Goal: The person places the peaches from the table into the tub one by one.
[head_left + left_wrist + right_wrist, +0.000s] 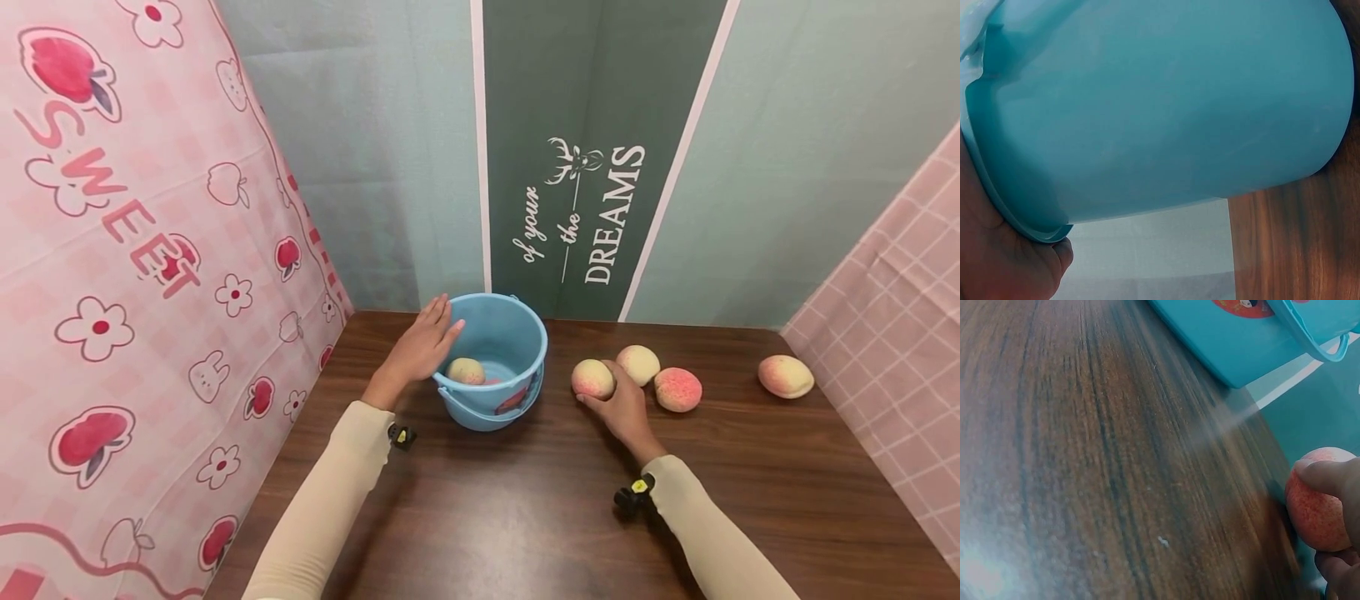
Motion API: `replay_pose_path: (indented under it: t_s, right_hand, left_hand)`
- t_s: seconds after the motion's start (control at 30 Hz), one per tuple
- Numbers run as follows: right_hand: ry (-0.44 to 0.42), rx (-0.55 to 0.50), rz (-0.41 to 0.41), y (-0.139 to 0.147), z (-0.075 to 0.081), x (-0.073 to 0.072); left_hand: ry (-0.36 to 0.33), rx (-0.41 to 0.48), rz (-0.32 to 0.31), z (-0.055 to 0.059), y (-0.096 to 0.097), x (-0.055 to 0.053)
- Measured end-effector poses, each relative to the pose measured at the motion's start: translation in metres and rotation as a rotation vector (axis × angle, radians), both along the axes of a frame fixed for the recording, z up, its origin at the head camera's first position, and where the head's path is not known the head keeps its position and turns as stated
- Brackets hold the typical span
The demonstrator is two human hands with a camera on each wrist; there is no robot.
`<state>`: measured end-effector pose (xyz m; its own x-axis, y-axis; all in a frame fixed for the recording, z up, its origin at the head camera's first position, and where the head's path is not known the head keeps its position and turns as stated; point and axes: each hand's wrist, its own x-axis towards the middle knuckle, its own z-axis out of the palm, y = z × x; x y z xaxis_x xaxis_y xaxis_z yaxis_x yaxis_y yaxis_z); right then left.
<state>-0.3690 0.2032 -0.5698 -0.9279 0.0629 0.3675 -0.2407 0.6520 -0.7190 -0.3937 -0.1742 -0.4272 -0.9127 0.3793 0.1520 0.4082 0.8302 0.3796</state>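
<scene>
A light blue bucket stands on the table with a pale yellow and pink peach inside, and part of a pinker one beside it. My left hand rests on the bucket's left rim, fingers straight. In the left wrist view the palm lies against the rim, next to the bucket's smooth outer wall. To the right of the bucket, my right hand grips a yellow peach with a pink blush. The right wrist view shows the thumb pressed on that peach.
Just behind and beside the right hand lie a pale peach and a pinker peach. Another peach lies at the far right of the brown wooden table. Cloth-covered walls border the table at the back and sides.
</scene>
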Motion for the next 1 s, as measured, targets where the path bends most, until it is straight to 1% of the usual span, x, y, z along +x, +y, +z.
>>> replay_pose_path:
  t_s: [0.1,0.2,0.4,0.5,0.67,0.77,0.9,1.0]
  right_hand:
    - [0.001,-0.004,-0.007,-0.001,0.002,0.002]
    - [0.013,-0.016,-0.005,-0.003,0.008,0.003]
    - [0.036,-0.047,0.008,-0.008,0.025,0.006]
    - [0.035,-0.063,0.010,-0.010,0.034,0.008]
    - [0.017,-0.085,0.002,-0.013,0.049,0.013]
    - [0.027,-0.101,0.004,-0.016,0.057,0.015]
    - [0.049,-0.119,0.021,-0.019,0.065,0.013]
    - [0.042,-0.119,0.022,-0.019,0.068,0.011]
  left_hand:
    - [0.002,0.002,-0.001,-0.001,0.000,0.000]
    - [-0.001,-0.007,0.001,-0.002,-0.001,0.000]
    - [-0.004,-0.006,0.001,-0.002,-0.001,-0.001]
    - [-0.005,0.003,0.003,-0.001,-0.001,-0.001]
    - [-0.012,-0.006,-0.002,-0.001,-0.001,-0.001]
    - [-0.008,-0.007,-0.005,-0.001,0.000,-0.001]
    - [-0.004,-0.009,-0.002,0.000,-0.001,-0.001]
    - [-0.009,-0.006,0.001,-0.001,-0.002,-0.001]
